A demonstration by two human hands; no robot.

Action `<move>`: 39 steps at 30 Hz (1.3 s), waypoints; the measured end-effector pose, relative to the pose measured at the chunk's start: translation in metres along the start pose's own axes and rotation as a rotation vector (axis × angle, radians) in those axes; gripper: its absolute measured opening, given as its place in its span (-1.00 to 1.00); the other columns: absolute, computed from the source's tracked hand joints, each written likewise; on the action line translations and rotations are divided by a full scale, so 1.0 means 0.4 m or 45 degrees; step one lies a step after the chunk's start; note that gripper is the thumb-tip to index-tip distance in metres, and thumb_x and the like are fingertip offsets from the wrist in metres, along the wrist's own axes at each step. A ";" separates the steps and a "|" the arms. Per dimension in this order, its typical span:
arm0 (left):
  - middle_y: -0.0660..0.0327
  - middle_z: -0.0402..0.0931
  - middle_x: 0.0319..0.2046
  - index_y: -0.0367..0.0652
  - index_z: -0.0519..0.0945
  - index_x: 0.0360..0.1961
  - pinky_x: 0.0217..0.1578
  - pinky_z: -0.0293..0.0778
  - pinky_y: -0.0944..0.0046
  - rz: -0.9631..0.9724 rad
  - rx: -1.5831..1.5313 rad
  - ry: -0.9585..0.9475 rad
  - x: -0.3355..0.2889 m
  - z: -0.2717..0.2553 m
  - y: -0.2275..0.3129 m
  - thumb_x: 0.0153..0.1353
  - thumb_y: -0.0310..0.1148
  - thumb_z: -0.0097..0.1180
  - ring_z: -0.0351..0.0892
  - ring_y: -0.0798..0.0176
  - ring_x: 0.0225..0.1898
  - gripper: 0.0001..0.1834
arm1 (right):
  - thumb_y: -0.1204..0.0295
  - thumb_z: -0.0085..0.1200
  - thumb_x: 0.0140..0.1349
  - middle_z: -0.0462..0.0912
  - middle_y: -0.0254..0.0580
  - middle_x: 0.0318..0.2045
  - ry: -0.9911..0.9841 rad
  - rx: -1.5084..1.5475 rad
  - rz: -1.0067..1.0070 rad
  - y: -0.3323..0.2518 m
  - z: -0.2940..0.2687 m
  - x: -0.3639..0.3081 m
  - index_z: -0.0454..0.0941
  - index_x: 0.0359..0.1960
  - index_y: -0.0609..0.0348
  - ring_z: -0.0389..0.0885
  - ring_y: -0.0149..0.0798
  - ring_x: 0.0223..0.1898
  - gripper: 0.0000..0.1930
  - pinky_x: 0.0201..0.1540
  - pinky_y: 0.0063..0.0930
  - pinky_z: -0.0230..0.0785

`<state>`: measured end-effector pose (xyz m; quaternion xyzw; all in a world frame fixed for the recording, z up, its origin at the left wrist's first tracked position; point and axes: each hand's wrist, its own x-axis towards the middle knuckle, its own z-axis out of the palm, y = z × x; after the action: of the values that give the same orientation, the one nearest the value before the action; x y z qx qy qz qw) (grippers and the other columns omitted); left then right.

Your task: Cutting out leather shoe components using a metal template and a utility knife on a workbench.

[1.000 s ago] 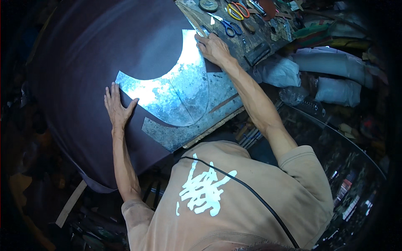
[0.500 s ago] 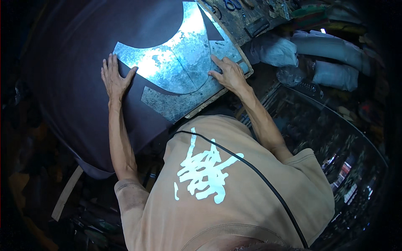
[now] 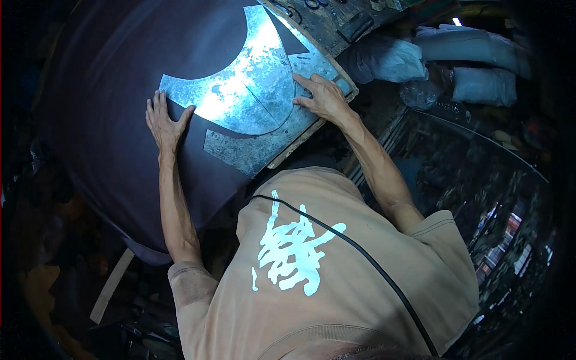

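A large sheet of dark purple-brown material (image 3: 114, 102) is spread over the work surface. On it lie shiny curved metal templates (image 3: 246, 90), the upper one overlapping a duller one (image 3: 252, 150). My left hand (image 3: 163, 120) lies flat with fingers spread on the dark sheet, touching the left tip of the upper template. My right hand (image 3: 321, 96) presses flat on the right part of the templates, near the wooden board's edge (image 3: 306, 135). Neither hand holds anything.
A wooden tray of tools (image 3: 336, 21) sits at the top, with scissors partly visible. White filled bags (image 3: 420, 57) lie to the right. A curved glass panel (image 3: 480, 162) stands lower right. A wooden slat (image 3: 111, 285) leans at lower left.
My right hand left the tool tray and came down onto the metal templates. The left hand stayed flat on the dark sheet. The view shifted so the table sits higher in the picture.
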<state>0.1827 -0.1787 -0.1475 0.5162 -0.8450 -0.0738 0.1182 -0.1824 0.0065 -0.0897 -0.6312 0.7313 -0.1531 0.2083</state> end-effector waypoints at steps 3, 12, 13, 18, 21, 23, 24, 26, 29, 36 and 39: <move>0.03 0.17 0.40 -0.18 0.25 0.38 0.39 -0.09 -0.19 -0.002 -0.023 0.021 -0.002 -0.002 -0.001 0.03 0.27 0.26 -0.03 -0.15 0.46 0.03 | 0.19 0.36 0.06 0.46 -0.05 -0.39 0.018 0.045 0.000 -0.002 -0.003 0.001 0.46 0.23 0.02 0.51 0.02 -0.34 -0.34 -0.24 -0.14 0.37; -0.01 0.19 0.38 -0.20 0.27 0.36 0.38 -0.06 -0.20 0.005 -0.019 0.039 -0.002 -0.009 0.004 0.02 0.21 0.31 0.01 -0.17 0.44 0.01 | 0.21 0.35 0.07 0.46 -0.03 -0.38 0.032 -0.013 -0.029 0.000 0.000 -0.002 0.45 0.24 0.02 0.51 0.03 -0.32 -0.35 -0.24 -0.14 0.36; 0.00 0.18 0.39 -0.20 0.26 0.37 0.38 -0.06 -0.20 0.003 -0.027 0.031 0.001 -0.008 0.004 0.02 0.21 0.31 0.00 -0.17 0.45 0.02 | 0.20 0.35 0.07 0.46 -0.04 -0.38 0.028 -0.014 -0.027 -0.001 -0.004 0.000 0.45 0.24 0.02 0.50 0.03 -0.32 -0.34 -0.24 -0.14 0.36; 0.01 0.15 0.40 -0.19 0.24 0.38 0.39 -0.09 -0.22 -0.023 -0.025 -0.019 -0.002 -0.009 0.007 0.02 0.26 0.28 -0.04 -0.15 0.46 0.04 | 0.18 0.34 0.08 0.49 -0.06 -0.32 -0.079 -0.012 0.048 -0.016 -0.020 -0.001 0.42 0.25 0.02 0.55 0.01 -0.22 -0.33 -0.11 -0.13 0.40; 0.03 0.14 0.41 -0.20 0.28 0.35 0.40 -0.12 -0.22 -0.025 -0.055 -0.002 -0.005 -0.001 -0.001 -0.02 0.34 0.25 -0.05 -0.17 0.46 0.07 | 0.18 0.34 0.09 0.50 -0.05 -0.29 -0.128 0.004 0.080 -0.018 -0.021 0.001 0.42 0.25 0.01 0.56 0.02 -0.20 -0.34 -0.09 -0.14 0.40; 0.03 0.14 0.41 -0.19 0.30 0.35 0.40 -0.12 -0.21 -0.027 -0.048 0.009 -0.005 0.008 -0.018 -0.02 0.34 0.25 -0.05 -0.16 0.46 0.06 | 0.17 0.32 0.10 0.52 -0.03 -0.26 -0.120 -0.020 0.071 -0.012 -0.007 0.007 0.43 0.24 0.01 0.56 0.04 -0.19 -0.35 -0.10 -0.14 0.40; 0.03 0.15 0.40 -0.18 0.31 0.34 0.40 -0.11 -0.21 -0.030 -0.037 0.004 -0.021 0.007 -0.017 -0.02 0.35 0.25 -0.05 -0.16 0.46 0.05 | 0.17 0.31 0.11 0.53 -0.01 -0.24 -0.123 -0.036 0.067 -0.010 0.005 -0.001 0.43 0.24 0.01 0.56 0.06 -0.19 -0.36 -0.11 -0.13 0.40; 0.02 0.17 0.39 -0.13 0.37 0.32 0.40 -0.12 -0.20 -0.017 0.018 -0.017 -0.008 0.007 -0.017 -0.03 0.36 0.25 -0.04 -0.17 0.46 0.02 | 0.16 0.29 0.12 0.55 0.04 -0.20 -0.100 -0.076 0.008 0.008 0.010 0.007 0.44 0.23 0.02 0.56 0.10 -0.16 -0.38 -0.10 -0.11 0.41; 0.02 0.17 0.40 -0.11 0.41 0.30 0.41 -0.13 -0.18 -0.002 0.024 -0.011 0.013 0.002 -0.006 -0.02 0.34 0.25 -0.05 -0.16 0.46 -0.02 | 0.13 0.28 0.14 0.54 0.06 -0.24 -0.092 -0.057 0.043 0.002 -0.008 0.015 0.43 0.25 0.03 0.56 0.13 -0.18 -0.36 -0.09 -0.10 0.42; 0.03 0.14 0.41 -0.07 0.38 0.32 0.42 -0.16 -0.15 -0.031 0.023 -0.009 -0.001 -0.002 -0.003 0.01 0.32 0.24 -0.06 -0.12 0.47 -0.05 | 0.12 0.26 0.16 0.53 0.02 -0.24 -0.133 -0.054 0.052 -0.009 -0.013 0.012 0.42 0.27 0.01 0.56 0.11 -0.17 -0.36 -0.08 -0.10 0.43; 0.05 0.12 0.42 -0.05 0.37 0.33 0.43 -0.17 -0.14 -0.053 0.052 -0.040 0.000 -0.007 -0.002 0.03 0.32 0.22 -0.09 -0.09 0.48 -0.05 | 0.11 0.25 0.18 0.53 0.01 -0.24 -0.125 -0.057 0.033 -0.009 -0.009 0.010 0.41 0.27 0.00 0.56 0.11 -0.18 -0.37 -0.08 -0.11 0.44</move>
<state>0.1841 -0.1791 -0.1452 0.5347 -0.8373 -0.0670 0.0928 -0.1813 0.0019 -0.0853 -0.6329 0.7315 -0.1029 0.2319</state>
